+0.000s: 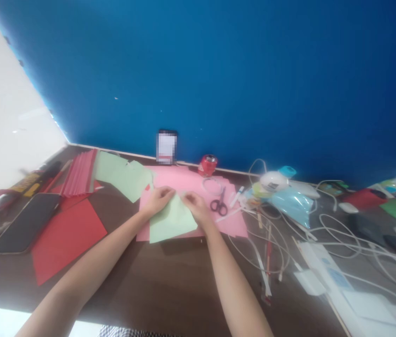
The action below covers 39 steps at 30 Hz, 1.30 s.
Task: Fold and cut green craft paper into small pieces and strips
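A light green sheet of paper (172,222) is held by its far edge above pink paper (236,227) on the dark table. My left hand (160,199) pinches that edge on the left, fingers closed. On the right, my right hand (195,206) grips the same edge with bent fingers, a short gap from the left hand. Dark-handled scissors (219,206) lie on the pink paper, just right of my right hand. More light green paper (125,177) rests behind and left of my left hand. The fingertips are blurred.
Left are red paper (69,238), a dark phone or tablet (25,224) and folded pink-red paper (80,173). A phone (166,147) leans on the blue wall; a red round object (208,165) stands nearby. White cables (345,241), a blue packet (292,206) and a power strip (331,271) crowd the right.
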Each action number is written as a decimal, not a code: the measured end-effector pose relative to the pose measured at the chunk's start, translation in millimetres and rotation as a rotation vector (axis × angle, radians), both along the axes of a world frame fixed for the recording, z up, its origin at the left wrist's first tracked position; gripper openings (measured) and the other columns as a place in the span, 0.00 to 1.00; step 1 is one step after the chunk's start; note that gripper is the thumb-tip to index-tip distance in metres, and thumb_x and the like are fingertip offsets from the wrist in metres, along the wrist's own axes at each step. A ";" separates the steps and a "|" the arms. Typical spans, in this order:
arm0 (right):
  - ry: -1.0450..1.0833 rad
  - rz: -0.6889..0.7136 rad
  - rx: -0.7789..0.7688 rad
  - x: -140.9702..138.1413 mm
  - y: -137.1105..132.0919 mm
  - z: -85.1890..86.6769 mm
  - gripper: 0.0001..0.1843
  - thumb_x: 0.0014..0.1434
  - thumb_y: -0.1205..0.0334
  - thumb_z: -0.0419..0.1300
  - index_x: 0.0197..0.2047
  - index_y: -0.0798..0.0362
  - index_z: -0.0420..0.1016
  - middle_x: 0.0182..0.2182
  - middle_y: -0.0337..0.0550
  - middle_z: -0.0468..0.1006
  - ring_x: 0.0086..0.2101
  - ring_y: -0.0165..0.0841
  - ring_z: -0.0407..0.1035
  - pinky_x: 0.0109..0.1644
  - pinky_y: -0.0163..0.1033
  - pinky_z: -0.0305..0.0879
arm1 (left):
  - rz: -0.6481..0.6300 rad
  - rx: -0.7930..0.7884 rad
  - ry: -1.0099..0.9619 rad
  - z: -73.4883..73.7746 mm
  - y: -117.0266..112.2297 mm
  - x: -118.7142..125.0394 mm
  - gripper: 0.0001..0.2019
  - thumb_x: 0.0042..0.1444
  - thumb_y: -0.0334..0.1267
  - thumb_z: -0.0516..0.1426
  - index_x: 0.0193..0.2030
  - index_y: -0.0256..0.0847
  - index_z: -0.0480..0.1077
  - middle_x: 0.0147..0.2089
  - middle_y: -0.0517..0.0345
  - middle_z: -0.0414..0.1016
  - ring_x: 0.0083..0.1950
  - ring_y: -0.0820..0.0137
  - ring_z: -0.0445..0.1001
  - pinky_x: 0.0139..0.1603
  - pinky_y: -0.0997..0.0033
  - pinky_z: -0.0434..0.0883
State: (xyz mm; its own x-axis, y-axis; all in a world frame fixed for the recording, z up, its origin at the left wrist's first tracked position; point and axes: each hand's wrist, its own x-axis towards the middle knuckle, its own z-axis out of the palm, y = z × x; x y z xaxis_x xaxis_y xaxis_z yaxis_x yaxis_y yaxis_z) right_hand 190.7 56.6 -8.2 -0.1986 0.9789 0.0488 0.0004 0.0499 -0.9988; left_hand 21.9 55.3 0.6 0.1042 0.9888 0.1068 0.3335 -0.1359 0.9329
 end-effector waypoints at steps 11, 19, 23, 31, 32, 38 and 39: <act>-0.034 0.013 -0.012 1.4 3.7 -5.2 0.11 0.44 0.55 0.62 0.30 0.52 0.71 0.29 0.38 0.73 0.32 0.32 0.66 0.39 0.37 0.61 | 0.043 -0.008 -0.009 -2.9 -0.1 0.2 0.14 0.53 0.47 0.50 0.36 0.40 0.70 0.36 0.56 0.75 0.37 0.68 0.72 0.40 0.69 0.67; -0.016 0.034 0.011 1.9 1.6 -0.4 0.11 0.46 0.54 0.61 0.27 0.52 0.68 0.26 0.36 0.70 0.29 0.30 0.64 0.36 0.36 0.60 | 0.048 -0.003 -0.033 -6.7 2.7 0.1 0.14 0.53 0.47 0.51 0.35 0.40 0.71 0.35 0.56 0.75 0.37 0.68 0.72 0.40 0.70 0.67; -0.003 0.035 -0.010 2.6 2.9 -2.5 0.10 0.46 0.55 0.61 0.28 0.52 0.68 0.27 0.37 0.71 0.30 0.30 0.65 0.37 0.36 0.61 | 0.045 -0.025 -0.044 -6.9 1.8 -0.3 0.15 0.53 0.48 0.50 0.36 0.40 0.70 0.37 0.55 0.75 0.38 0.67 0.72 0.41 0.69 0.67; -0.005 0.039 -0.036 3.7 3.0 -2.4 0.11 0.44 0.55 0.63 0.28 0.53 0.70 0.27 0.37 0.72 0.31 0.31 0.65 0.38 0.37 0.62 | 0.054 -0.016 -0.042 -8.3 1.7 -1.2 0.15 0.53 0.48 0.50 0.37 0.40 0.70 0.38 0.55 0.75 0.39 0.67 0.72 0.42 0.68 0.67; 0.005 0.040 -0.037 3.6 2.2 -1.1 0.11 0.44 0.54 0.63 0.28 0.52 0.70 0.27 0.37 0.72 0.30 0.31 0.65 0.37 0.37 0.61 | 0.051 -0.013 -0.042 -8.6 2.0 -1.2 0.15 0.53 0.48 0.50 0.37 0.40 0.70 0.38 0.55 0.75 0.39 0.67 0.72 0.42 0.68 0.67; 0.012 0.023 -0.054 3.1 -0.9 6.3 0.12 0.43 0.53 0.63 0.26 0.52 0.69 0.26 0.37 0.71 0.30 0.31 0.65 0.36 0.36 0.61 | 0.076 -0.020 -0.042 -10.4 4.1 -1.5 0.16 0.53 0.49 0.50 0.36 0.40 0.71 0.38 0.55 0.76 0.39 0.67 0.73 0.41 0.68 0.68; 0.010 0.027 -0.058 3.3 -1.0 6.5 0.12 0.43 0.53 0.63 0.26 0.52 0.69 0.27 0.37 0.71 0.30 0.31 0.65 0.36 0.36 0.61 | 0.079 -0.024 -0.045 -10.4 4.3 -1.6 0.15 0.52 0.48 0.50 0.36 0.40 0.71 0.38 0.55 0.76 0.39 0.67 0.73 0.41 0.69 0.68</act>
State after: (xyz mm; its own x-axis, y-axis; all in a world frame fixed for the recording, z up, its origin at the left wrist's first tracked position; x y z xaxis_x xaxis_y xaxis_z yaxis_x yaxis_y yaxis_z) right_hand 194.0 55.6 -1.7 -0.2244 0.9745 -0.0062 -0.0104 -0.0087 -0.9999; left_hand 20.4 59.6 -9.8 0.0212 0.9961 0.0860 0.2997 -0.0884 0.9499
